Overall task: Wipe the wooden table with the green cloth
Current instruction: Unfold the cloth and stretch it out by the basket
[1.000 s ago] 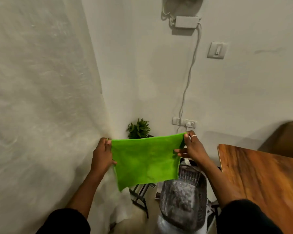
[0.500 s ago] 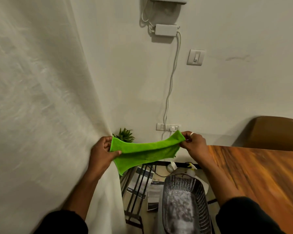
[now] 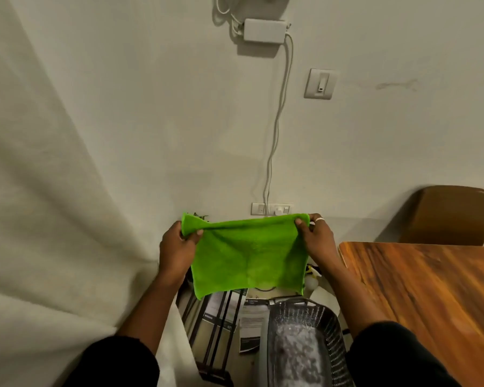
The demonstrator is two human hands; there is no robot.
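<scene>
The green cloth (image 3: 246, 255) hangs spread out in the air in front of me, held by its two upper corners. My left hand (image 3: 176, 248) pinches the left corner and my right hand (image 3: 317, 241), with a ring on one finger, pinches the right corner. The wooden table (image 3: 430, 291) lies to the right, its near left corner just beside my right wrist. The cloth is apart from the table, over the floor gap to its left.
A white curtain (image 3: 48, 219) fills the left. A dark mesh bin (image 3: 305, 347) stands below the cloth, next to a black metal rack (image 3: 215, 331). A brown chair back (image 3: 453, 216) stands behind the table. Wall sockets (image 3: 271, 209) and a cable are straight ahead.
The cloth was pulled into a narrow band half a second ago and now hangs open as a flat sheet again. The view has shifted right, bringing more of the table into sight.
</scene>
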